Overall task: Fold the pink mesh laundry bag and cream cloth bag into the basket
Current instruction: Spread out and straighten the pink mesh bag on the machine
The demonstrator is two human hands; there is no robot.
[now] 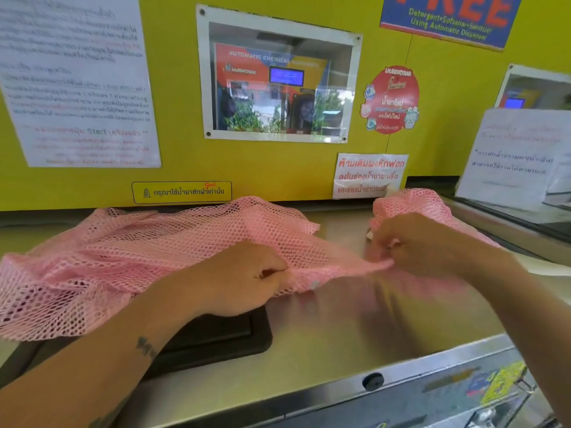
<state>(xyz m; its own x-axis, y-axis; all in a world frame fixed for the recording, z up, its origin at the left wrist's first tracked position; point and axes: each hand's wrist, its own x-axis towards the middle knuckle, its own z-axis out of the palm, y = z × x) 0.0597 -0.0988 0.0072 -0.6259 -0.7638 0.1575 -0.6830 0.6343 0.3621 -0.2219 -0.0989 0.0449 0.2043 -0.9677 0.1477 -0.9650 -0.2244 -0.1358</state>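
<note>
The pink mesh laundry bag [123, 251] lies spread across the steel top of a washing machine [355, 329], rumpled, reaching from the far left to the right. My left hand [244, 279] pinches its near edge at the middle. My right hand [417, 242] grips the same edge further right, and the mesh is stretched taut between the two hands. More pink mesh [414, 202] bunches up behind my right hand. No cream cloth bag and no basket are in view.
A black recessed lid [216, 344] sits in the machine top under my left wrist. A yellow wall panel [173, 168] with notices and a small window stands right behind. A propped paper sign [509, 156] is at the right. The machine's front edge has a black knob [373, 381].
</note>
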